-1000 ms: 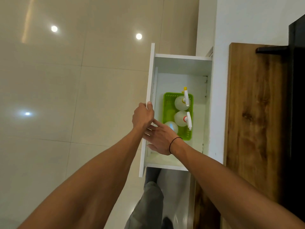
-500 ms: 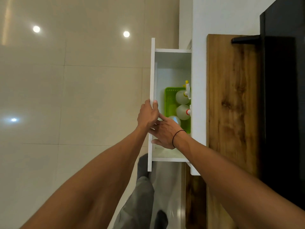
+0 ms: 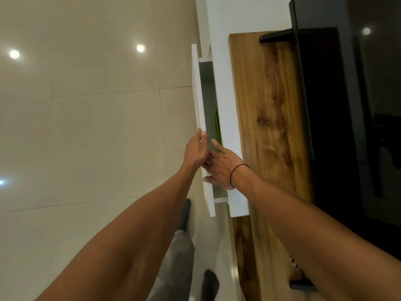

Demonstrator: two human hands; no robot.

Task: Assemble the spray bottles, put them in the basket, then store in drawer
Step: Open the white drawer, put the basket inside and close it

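The white drawer point(image 3: 198, 94) is nearly closed, with only a narrow gap left. Through the gap I see a thin sliver of the green basket point(image 3: 216, 123); the spray bottles are hidden inside. My left hand point(image 3: 194, 151) grips the drawer front at its top edge, thumb over the edge. My right hand point(image 3: 221, 168), with a black band at the wrist, lies over the gap beside it, fingers spread and holding nothing.
The drawer belongs to a white cabinet point(image 3: 224, 88) under a wooden top point(image 3: 268, 109). A black screen point(image 3: 347, 109) stands on the wood at the right. Glossy beige floor tiles point(image 3: 97, 127) lie to the left, and my legs point(image 3: 184, 246) are below.
The drawer has slid in from wide open to almost shut, hiding the bottles and most of the basket. Both hands moved with the drawer front toward the cabinet.
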